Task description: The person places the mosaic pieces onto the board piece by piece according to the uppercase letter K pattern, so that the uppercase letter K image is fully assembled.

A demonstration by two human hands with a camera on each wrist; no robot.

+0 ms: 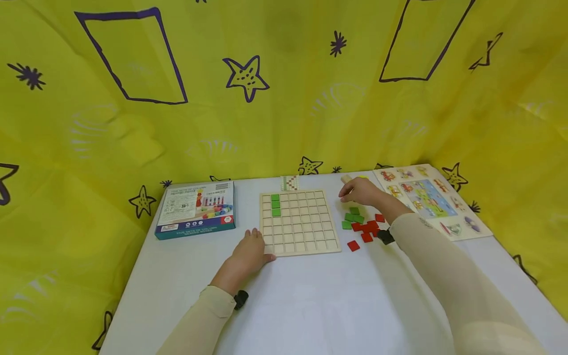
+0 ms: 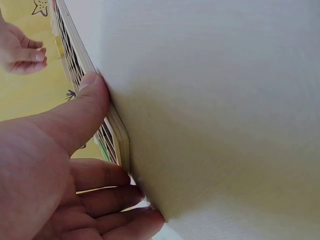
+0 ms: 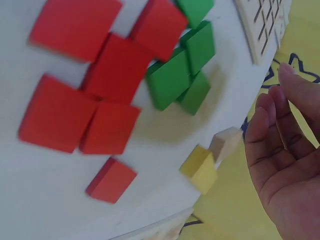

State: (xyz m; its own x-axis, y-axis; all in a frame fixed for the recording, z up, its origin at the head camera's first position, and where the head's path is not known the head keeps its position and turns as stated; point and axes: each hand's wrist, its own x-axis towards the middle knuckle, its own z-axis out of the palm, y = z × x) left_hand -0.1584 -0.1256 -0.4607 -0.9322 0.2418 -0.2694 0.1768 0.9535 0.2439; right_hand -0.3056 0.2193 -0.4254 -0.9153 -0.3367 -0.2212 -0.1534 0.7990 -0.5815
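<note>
- Step in hand, as judged: filling the grid board (image 1: pixel 301 231), set toward the table's (image 1: pixel 301 296) far edge, with coloured tiles; three set green tiles (image 1: pixel 275 204) occupy its second column from the left, starting at the far edge.
- Next move, as judged: the right hand pinches a tile and seats it squarely in a cell, perhaps following the patterned card (image 1: pixel 290 183) beyond the board's far edge.
- Supply: loose green tiles (image 1: pixel 356 218) and red tiles (image 1: pixel 372 225), beyond the board's right edge.
- Left hand (image 1: pixel 250 252): holds the board's near-left corner, thumb along the near edge, fingers along the left edge.
- Right hand (image 1: pixel 361 191): raised toward the table's far edge, beyond the loose green tiles; fingers loosely bent, thumb near the fingertips with a small gap, nothing visible in its grasp.
</note>
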